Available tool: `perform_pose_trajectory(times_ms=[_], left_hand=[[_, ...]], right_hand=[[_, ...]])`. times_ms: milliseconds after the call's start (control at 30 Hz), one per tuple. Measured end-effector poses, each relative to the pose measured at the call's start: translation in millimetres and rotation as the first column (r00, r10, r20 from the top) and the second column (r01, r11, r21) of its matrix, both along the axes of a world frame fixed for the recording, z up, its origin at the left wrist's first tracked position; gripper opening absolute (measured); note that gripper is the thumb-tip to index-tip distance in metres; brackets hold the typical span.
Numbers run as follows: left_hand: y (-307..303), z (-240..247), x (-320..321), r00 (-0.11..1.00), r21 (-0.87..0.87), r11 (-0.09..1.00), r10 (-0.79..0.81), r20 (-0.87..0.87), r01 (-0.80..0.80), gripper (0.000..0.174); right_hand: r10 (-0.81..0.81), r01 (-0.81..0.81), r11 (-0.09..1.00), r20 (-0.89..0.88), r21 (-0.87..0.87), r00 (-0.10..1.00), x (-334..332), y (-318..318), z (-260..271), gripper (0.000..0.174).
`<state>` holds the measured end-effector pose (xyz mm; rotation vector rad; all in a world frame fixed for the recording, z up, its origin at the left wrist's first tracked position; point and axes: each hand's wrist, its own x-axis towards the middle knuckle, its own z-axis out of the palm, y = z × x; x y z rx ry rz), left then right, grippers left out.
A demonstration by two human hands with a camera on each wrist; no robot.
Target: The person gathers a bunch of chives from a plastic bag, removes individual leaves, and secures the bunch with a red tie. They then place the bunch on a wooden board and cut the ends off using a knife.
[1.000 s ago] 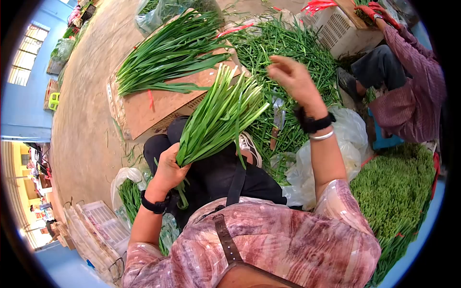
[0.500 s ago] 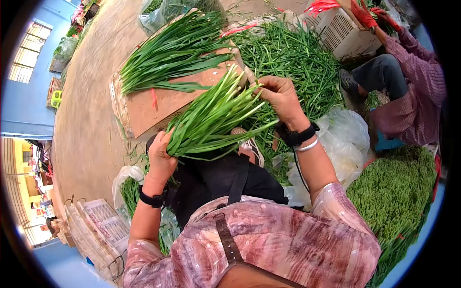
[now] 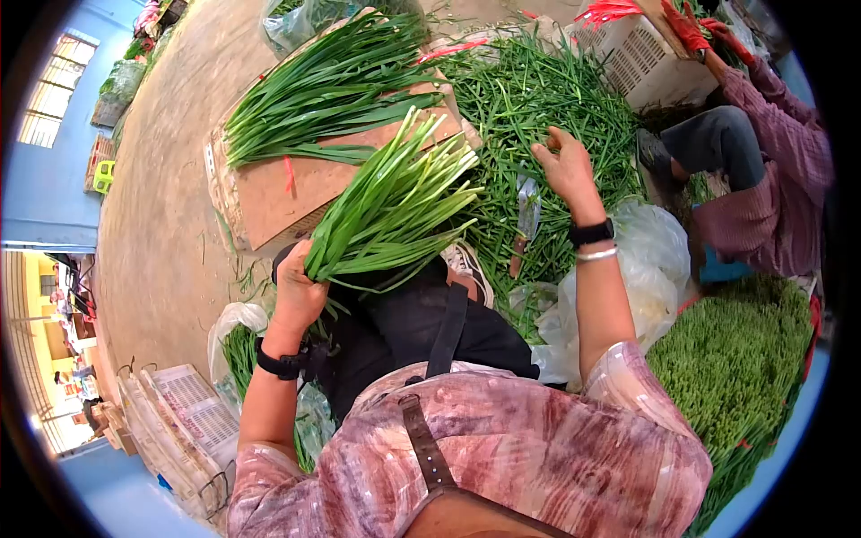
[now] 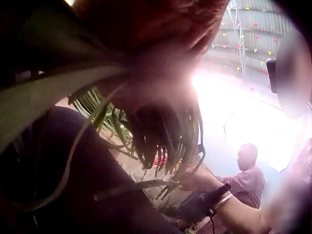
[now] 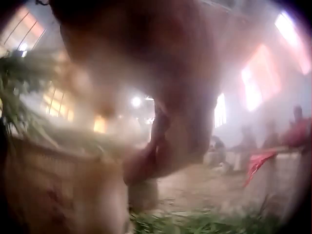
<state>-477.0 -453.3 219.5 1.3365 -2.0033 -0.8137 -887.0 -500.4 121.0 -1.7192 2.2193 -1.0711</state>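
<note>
My left hand (image 3: pixel 299 289) grips a bunch of garlic chives (image 3: pixel 386 206) low on its leafy end, above my lap. The pale cut ends fan out up and to the right. In the left wrist view, the hand (image 4: pixel 151 34) is dark and close, and stems spread beyond it. My right hand (image 3: pixel 569 170) hovers over a heap of loose green trimmings (image 3: pixel 556 99), apart from the bunch, fingers loosely bent with nothing visible between them. Below it a knife (image 3: pixel 527 215) with a wooden handle lies on the trimmings.
A larger pile of chives (image 3: pixel 323 90) lies on a brown board (image 3: pixel 273 211) atop a crate. Clear plastic bags (image 3: pixel 628 260) sit at right, beside tied green bundles (image 3: pixel 735 359). Another person in red gloves (image 3: pixel 686 31) sits at a white crate (image 3: pixel 650 67).
My right hand went to the bunch's cut ends, pinched at them, then drew back right over the trimmings. The left hand kept its grip, shifting slightly left and up.
</note>
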Motion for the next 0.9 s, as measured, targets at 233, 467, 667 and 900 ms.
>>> perform_pose_trajectory(times_ms=[233,467,667,900], left_hand=[[2,1,-4,0.996,0.048,0.999,0.010,0.091,-0.015,0.029],[8,-1,-4,0.999,0.087,0.995,0.047,-0.009,-0.046,0.039],[7,8,4,0.995,0.249,0.968,0.051,-0.089,-0.027,0.040],[7,7,-3,0.996,0.218,0.976,0.031,-0.080,-0.013,0.029]], right_hand=[[0.355,-0.339,0.928,0.635,-0.152,0.686,88,14,80,0.024],[0.494,-0.265,0.866,0.653,-0.423,0.574,92,11,70,0.003],[-0.193,0.188,0.975,-0.036,-0.118,0.980,-24,-16,26,0.012],[0.380,-0.490,0.864,0.490,0.114,0.784,51,-21,103,0.041]])
